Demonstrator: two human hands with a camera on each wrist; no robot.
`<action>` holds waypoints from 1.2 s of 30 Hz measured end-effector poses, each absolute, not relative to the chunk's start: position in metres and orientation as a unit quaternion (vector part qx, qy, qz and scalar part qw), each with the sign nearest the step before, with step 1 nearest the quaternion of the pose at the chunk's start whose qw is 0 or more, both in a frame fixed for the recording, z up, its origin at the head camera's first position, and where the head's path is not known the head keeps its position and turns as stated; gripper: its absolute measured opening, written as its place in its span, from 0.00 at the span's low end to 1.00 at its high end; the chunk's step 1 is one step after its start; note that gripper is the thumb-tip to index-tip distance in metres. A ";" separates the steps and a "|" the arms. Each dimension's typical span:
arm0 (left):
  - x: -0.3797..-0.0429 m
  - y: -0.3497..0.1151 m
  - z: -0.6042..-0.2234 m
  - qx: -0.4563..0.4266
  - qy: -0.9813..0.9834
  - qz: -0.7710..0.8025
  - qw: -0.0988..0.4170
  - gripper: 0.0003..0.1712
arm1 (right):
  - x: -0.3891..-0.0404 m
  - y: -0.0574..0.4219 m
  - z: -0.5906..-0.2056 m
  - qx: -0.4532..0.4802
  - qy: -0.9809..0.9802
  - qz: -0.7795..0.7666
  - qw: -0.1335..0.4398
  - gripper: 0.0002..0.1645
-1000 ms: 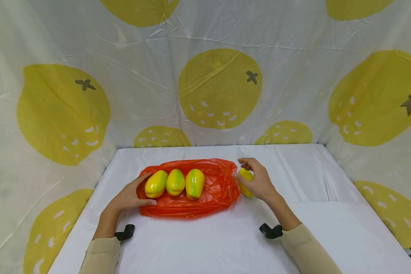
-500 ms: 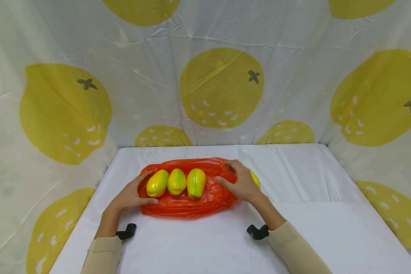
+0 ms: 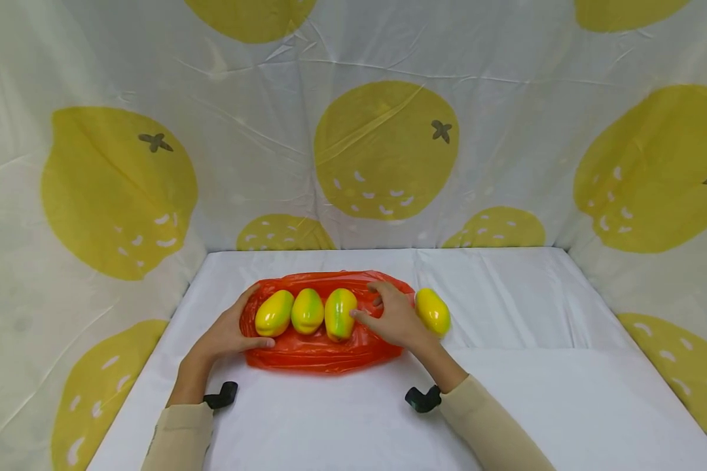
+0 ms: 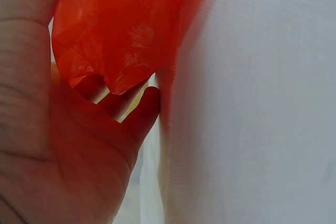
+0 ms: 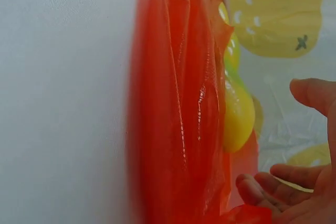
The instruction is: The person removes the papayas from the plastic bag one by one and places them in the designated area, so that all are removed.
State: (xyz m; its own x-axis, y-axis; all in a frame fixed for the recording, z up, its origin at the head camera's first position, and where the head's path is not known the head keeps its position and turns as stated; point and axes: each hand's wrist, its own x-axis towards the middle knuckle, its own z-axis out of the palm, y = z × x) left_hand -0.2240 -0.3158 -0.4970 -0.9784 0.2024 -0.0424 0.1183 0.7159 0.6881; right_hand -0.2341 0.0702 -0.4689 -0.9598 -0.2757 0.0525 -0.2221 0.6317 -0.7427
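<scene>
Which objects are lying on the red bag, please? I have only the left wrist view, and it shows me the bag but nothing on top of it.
Observer: The head view shows three yellow-green fruits in a row on the red bag.
Operator: Thank you. Is there any other fruit, outside this row?
Observer: Yes, a fourth fruit lies beside the right end of the bag.
Operator: And is the right hand already holding one of them?
Observer: It does not look so; in the right wrist view, a gap shows between the fingers of the right hand and the nearest fruit.
</scene>
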 end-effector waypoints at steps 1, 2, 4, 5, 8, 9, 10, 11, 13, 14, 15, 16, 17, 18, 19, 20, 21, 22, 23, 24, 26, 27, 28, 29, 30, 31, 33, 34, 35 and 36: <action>-0.224 -0.316 -0.497 0.087 0.926 0.364 0.058 0.77 | -0.234 0.068 -0.469 -0.138 0.904 -0.403 0.039 0.50; -0.224 -0.316 -0.497 0.085 0.926 0.362 0.058 0.77 | -0.234 0.066 -0.470 -0.138 0.905 -0.401 0.045 0.51; -0.224 -0.316 -0.497 0.081 0.927 0.361 0.060 0.77 | -0.235 0.062 -0.472 -0.141 0.907 -0.394 0.050 0.52; -0.224 -0.316 -0.497 0.081 0.927 0.360 0.062 0.76 | -0.235 0.060 -0.472 -0.141 0.908 -0.391 0.053 0.52; -0.223 -0.317 -0.497 0.081 0.927 0.360 0.063 0.76 | -0.236 0.055 -0.474 -0.144 0.911 -0.381 0.056 0.54; -0.223 -0.317 -0.496 0.082 0.927 0.361 0.063 0.76 | -0.236 0.054 -0.474 -0.145 0.912 -0.380 0.057 0.54; -0.223 -0.316 -0.496 0.082 0.926 0.362 0.064 0.75 | -0.236 0.053 -0.474 -0.146 0.913 -0.377 0.058 0.55; -0.223 -0.316 -0.496 0.082 0.926 0.363 0.065 0.75 | -0.236 0.051 -0.475 -0.146 0.914 -0.375 0.059 0.56; -0.223 -0.316 -0.496 0.080 0.926 0.364 0.068 0.75 | -0.236 0.049 -0.476 -0.142 0.912 -0.378 0.064 0.57; -0.223 -0.316 -0.496 0.078 0.925 0.364 0.070 0.75 | -0.236 0.048 -0.477 -0.142 0.911 -0.381 0.066 0.58; -0.223 -0.316 -0.496 0.078 0.925 0.364 0.071 0.75 | -0.237 0.047 -0.478 -0.143 0.911 -0.382 0.068 0.58; -0.223 -0.316 -0.497 0.076 0.926 0.364 0.072 0.75 | -0.237 0.046 -0.480 -0.145 0.910 -0.382 0.070 0.59; -0.223 -0.316 -0.497 0.075 0.926 0.364 0.072 0.75 | -0.238 0.045 -0.481 -0.148 0.909 -0.384 0.072 0.60; -0.223 -0.316 -0.497 0.075 0.926 0.364 0.072 0.75 | -0.238 0.043 -0.483 -0.152 0.907 -0.386 0.073 0.60; -0.224 -0.316 -0.497 0.078 0.926 0.363 0.071 0.75 | -0.239 0.042 -0.484 -0.155 0.907 -0.383 0.075 0.61; -0.224 -0.316 -0.497 0.078 0.926 0.364 0.070 0.75 | -0.239 0.041 -0.486 -0.159 0.906 -0.384 0.075 0.61; -0.224 -0.315 -0.497 0.079 0.925 0.364 0.069 0.75 | -0.240 0.040 -0.487 -0.161 0.906 -0.383 0.075 0.61; -0.224 -0.315 -0.498 0.078 0.925 0.366 0.069 0.76 | -0.240 0.038 -0.488 -0.162 0.906 -0.384 0.076 0.62; -0.224 -0.315 -0.498 0.079 0.925 0.366 0.068 0.75 | -0.240 0.037 -0.488 -0.162 0.906 -0.384 0.077 0.62; -0.224 -0.315 -0.499 0.081 0.925 0.366 0.067 0.75 | -0.240 0.036 -0.489 -0.162 0.906 -0.384 0.078 0.63; -0.224 -0.315 -0.500 0.082 0.924 0.367 0.066 0.75 | -0.240 0.034 -0.491 -0.160 0.906 -0.384 0.079 0.66; -0.224 -0.315 -0.500 0.082 0.925 0.366 0.065 0.74 | -0.240 0.033 -0.491 -0.160 0.906 -0.383 0.079 0.67; -0.224 -0.315 -0.500 0.081 0.924 0.367 0.066 0.74 | -0.240 0.032 -0.492 -0.160 0.907 -0.382 0.079 0.68; -0.224 -0.315 -0.500 0.081 0.924 0.367 0.065 0.74 | -0.240 0.031 -0.492 -0.160 0.907 -0.381 0.080 0.69; -0.224 -0.315 -0.500 0.080 0.924 0.368 0.065 0.74 | -0.240 0.031 -0.493 -0.159 0.908 -0.379 0.080 0.70; -0.224 -0.315 -0.500 0.079 0.924 0.368 0.066 0.74 | -0.240 0.030 -0.494 -0.159 0.908 -0.378 0.080 0.69; -0.223 -0.315 -0.499 0.077 0.924 0.369 0.067 0.74 | -0.240 0.029 -0.495 -0.159 0.909 -0.377 0.080 0.69; -0.223 -0.315 -0.499 0.075 0.924 0.369 0.067 0.74 | -0.240 0.028 -0.495 -0.159 0.909 -0.377 0.080 0.68; -0.223 -0.316 -0.499 0.074 0.924 0.368 0.067 0.74 | -0.240 0.028 -0.496 -0.159 0.909 -0.377 0.079 0.67; -0.223 -0.316 -0.498 0.076 0.925 0.366 0.067 0.74 | -0.240 0.028 -0.496 -0.160 0.908 -0.378 0.077 0.66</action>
